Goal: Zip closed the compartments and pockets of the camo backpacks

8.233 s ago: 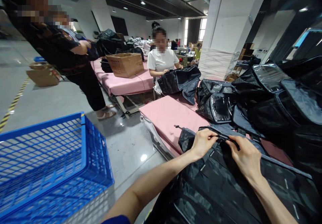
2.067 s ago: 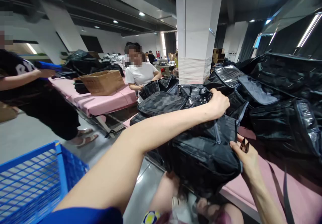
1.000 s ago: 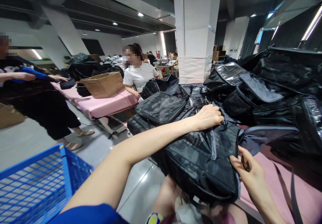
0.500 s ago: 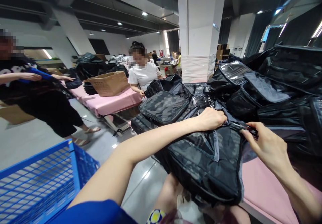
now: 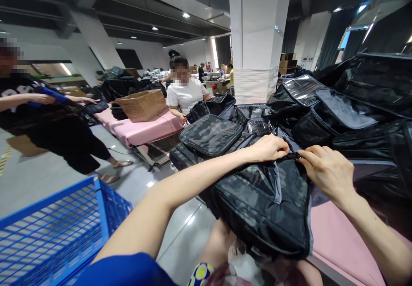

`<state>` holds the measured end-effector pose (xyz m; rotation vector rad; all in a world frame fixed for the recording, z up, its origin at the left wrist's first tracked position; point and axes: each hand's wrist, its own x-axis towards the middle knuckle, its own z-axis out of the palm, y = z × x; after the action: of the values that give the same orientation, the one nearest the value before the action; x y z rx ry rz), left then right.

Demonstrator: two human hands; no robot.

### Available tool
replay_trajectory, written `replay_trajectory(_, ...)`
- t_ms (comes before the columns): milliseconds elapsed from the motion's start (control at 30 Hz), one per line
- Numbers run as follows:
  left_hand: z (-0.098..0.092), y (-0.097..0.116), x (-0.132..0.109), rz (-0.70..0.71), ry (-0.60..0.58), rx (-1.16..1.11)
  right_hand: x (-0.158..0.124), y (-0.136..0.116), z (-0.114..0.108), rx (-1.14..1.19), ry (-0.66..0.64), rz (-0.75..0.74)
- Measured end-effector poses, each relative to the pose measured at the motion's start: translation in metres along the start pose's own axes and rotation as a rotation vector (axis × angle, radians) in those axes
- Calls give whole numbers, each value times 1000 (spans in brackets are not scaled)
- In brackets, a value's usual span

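Both hands meet at centre-right frame: left hand (image 5: 268, 148) and right hand (image 5: 325, 171) pinch, seemingly, the camouflage bag (image 5: 264, 204)'s top edge, running left-right.

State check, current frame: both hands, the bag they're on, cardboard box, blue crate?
left hand: closed on the top edge of the camo bag
right hand: pinching the same edge
camo bag: upright at the pink table edge
cardboard box: open-topped
blue crate: contents not visible
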<state>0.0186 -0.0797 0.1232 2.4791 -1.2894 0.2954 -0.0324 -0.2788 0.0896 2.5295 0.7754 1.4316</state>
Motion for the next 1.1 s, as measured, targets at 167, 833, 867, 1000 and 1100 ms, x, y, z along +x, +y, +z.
replay_trajectory(167,2,2,0,-18,-8,19,-1,0,3,64,-14,31)
replay_trajectory(833,-34,38,-18,-196,-375,-326,-44,9,24,995,-133,1000)
replay_trajectory(867,-32,43,-21,-205,-429,-247,-44,7,26,995,-127,1002)
replay_trajectory(1000,-25,51,-18,-120,-553,-201,-44,0,27,1013,-100,1014)
replay_trajectory(1100,-15,47,-9,-205,-299,-77,-43,-3,25,1031,-74,1011)
